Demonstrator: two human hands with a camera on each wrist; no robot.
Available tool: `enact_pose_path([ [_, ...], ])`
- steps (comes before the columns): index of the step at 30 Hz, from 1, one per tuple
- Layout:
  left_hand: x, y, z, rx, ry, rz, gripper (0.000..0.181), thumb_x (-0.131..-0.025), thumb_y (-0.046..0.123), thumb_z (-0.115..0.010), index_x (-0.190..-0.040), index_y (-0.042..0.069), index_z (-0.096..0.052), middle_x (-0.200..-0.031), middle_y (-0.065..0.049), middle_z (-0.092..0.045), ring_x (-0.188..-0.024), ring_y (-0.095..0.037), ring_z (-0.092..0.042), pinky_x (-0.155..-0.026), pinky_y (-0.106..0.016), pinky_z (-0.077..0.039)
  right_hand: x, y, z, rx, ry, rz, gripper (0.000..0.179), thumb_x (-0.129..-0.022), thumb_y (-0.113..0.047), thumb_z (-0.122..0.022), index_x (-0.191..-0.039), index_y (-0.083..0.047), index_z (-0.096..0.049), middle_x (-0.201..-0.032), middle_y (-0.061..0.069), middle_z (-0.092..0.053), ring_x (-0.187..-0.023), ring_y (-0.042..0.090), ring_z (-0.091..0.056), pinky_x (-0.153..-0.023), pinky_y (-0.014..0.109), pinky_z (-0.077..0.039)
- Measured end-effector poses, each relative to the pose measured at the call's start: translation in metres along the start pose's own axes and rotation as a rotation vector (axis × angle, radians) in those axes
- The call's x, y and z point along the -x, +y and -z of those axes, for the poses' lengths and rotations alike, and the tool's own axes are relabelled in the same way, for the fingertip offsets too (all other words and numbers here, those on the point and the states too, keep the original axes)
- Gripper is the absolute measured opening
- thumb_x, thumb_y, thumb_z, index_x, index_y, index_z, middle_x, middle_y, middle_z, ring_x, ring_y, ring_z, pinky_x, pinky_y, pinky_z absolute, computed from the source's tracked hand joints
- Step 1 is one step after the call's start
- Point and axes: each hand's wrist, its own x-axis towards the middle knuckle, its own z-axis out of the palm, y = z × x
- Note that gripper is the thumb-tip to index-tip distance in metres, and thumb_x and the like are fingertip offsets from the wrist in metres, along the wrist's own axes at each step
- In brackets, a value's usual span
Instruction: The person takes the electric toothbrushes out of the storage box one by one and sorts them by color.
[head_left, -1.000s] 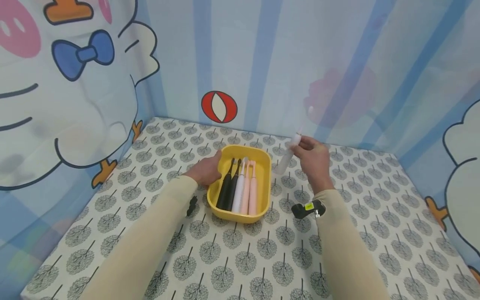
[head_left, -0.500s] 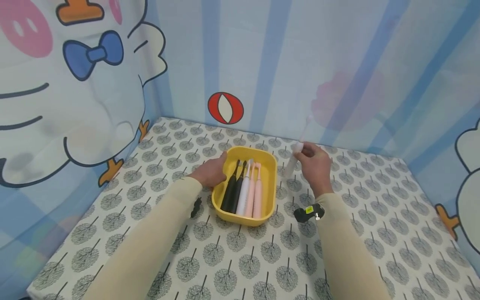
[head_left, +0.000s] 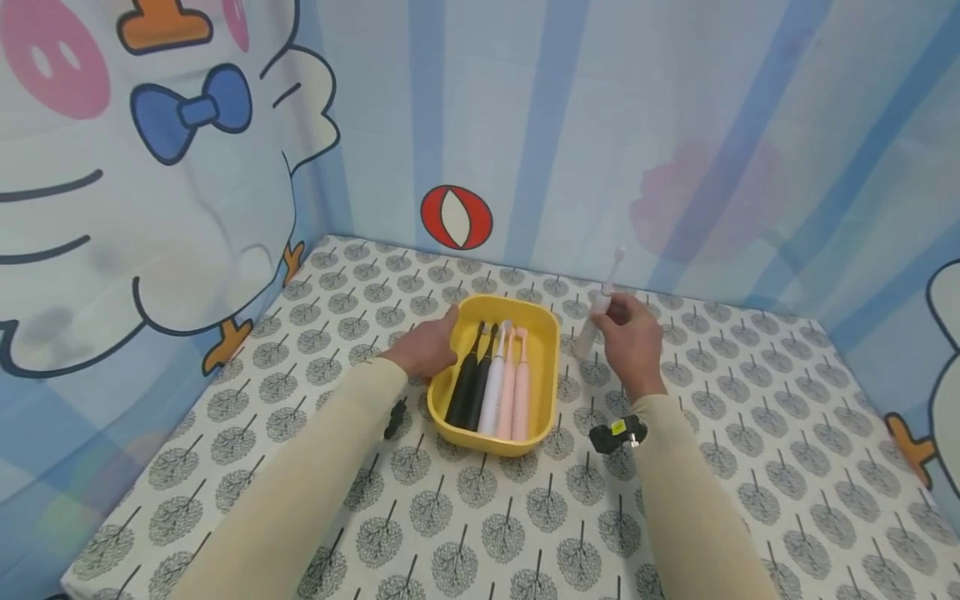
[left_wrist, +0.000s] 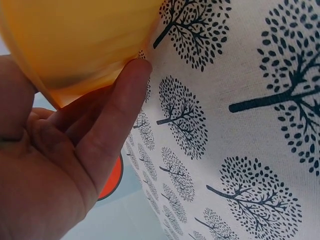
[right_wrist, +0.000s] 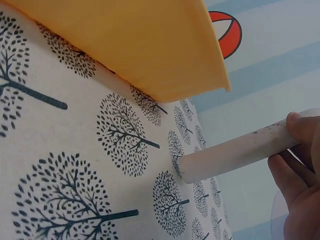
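Observation:
A yellow plastic bin (head_left: 552,367) stands on the table with several electric toothbrushes lying side by side in it: black toothbrushes (head_left: 463,387), a white toothbrush (head_left: 492,392) and pink toothbrushes (head_left: 519,396). My left hand (head_left: 429,346) grips the bin's left wall; in the left wrist view the thumb is at the rim and the fingers (left_wrist: 117,115) lie along the outside. To the right of the bin, my right hand (head_left: 632,337) pinches another pale toothbrush (right_wrist: 240,152) near the top of its handle. That brush leans, head up, its base close over the cloth.
A cream cloth with dark tree prints (head_left: 420,517) covers the table. Behind it and at both sides hang cartoon-printed curtains (head_left: 495,125). A small black device (head_left: 618,433) is strapped at my right wrist.
My right hand has lowered the pale toothbrush beside the bin. The head view has shifted slightly; my left hand keeps its grip on the bin's wall.

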Motion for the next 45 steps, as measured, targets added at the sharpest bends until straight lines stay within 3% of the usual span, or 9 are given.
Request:
enact_pose_path([
  [7, -0.0007, -0.0007, -0.0002, 0.015, -0.007, 0.005, 0.082, -0.096, 0.009, -0.052, -0.157, 0.015, 0.003, -0.135, -0.016, -0.050, -0.068, -0.018, -0.064, -0.051, -0.028, -0.054, -0.0018, 0.0039, 0.0021, -0.046, 0.000, 0.005, 0.041, -0.094, -0.021, -0.064, -0.132, -0.009, -0.055, -0.127, 0.010, -0.060, -0.115, 0.024, -0.056, -0.098, 0.043, -0.046],
  [23, 0.0046, 0.0009, 0.0025, 0.016, -0.002, -0.023, 0.082, -0.096, 0.008, -0.052, -0.157, 0.013, 0.003, -0.126, -0.017, -0.054, -0.064, -0.019, -0.063, -0.054, -0.032, -0.055, -0.0023, 0.0099, -0.0001, 0.004, 0.015, 0.026, 0.042, -0.096, -0.021, -0.061, -0.135, -0.007, -0.052, -0.128, 0.010, -0.058, -0.116, 0.024, -0.056, -0.096, 0.041, -0.047],
  [34, 0.0059, -0.0015, 0.0039, 0.039, -0.008, -0.049, 0.082, -0.096, 0.007, -0.051, -0.157, 0.012, 0.004, -0.131, -0.020, -0.052, -0.058, -0.020, -0.063, -0.053, -0.034, -0.056, 0.0008, 0.0072, -0.0017, 0.011, 0.029, 0.024, 0.045, -0.094, -0.021, -0.063, -0.135, -0.007, -0.052, -0.129, 0.011, -0.058, -0.117, 0.024, -0.056, -0.096, 0.040, -0.048],
  [45, 0.0055, -0.0001, 0.0025, 0.044, -0.004, -0.017, 0.082, -0.096, 0.008, -0.051, -0.157, 0.014, 0.003, -0.134, -0.018, -0.050, -0.065, -0.020, -0.064, -0.053, -0.032, -0.056, 0.0028, 0.0055, 0.0007, -0.004, 0.024, 0.024, 0.047, -0.094, -0.023, -0.063, -0.136, -0.007, -0.051, -0.129, 0.011, -0.058, -0.117, 0.025, -0.056, -0.095, 0.040, -0.049],
])
